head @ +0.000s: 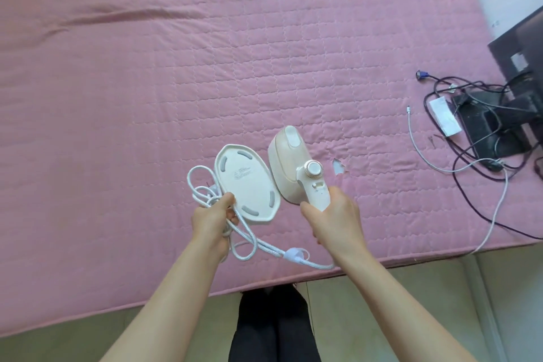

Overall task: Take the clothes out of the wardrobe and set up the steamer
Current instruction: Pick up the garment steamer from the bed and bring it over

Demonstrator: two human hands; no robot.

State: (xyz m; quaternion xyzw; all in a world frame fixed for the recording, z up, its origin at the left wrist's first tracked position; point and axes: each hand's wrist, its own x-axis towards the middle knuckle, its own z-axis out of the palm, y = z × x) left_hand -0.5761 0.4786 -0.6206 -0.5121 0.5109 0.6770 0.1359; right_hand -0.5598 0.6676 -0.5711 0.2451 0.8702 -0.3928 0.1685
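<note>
Gripping cream steamer [289, 167] by handle: right hand [335, 220] | left hand [210, 217]: curled round white base [246, 182]; looped cord [269, 246]

Steamer [293, 167], cream: handle gripped in my right hand [335, 220]. Stand [246, 185] and looped cord [264, 247]: held in my left hand [213, 217], over the bed's [147, 97] near edge. Black cables [486, 166]: bed's right edge.

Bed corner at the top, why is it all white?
Head view: strong light hits the far corner of the bed and washes it out to plain white; head view, a slanted shadow edge crosses the bed nearby, while the steamer looks fairly sharp.
</note>
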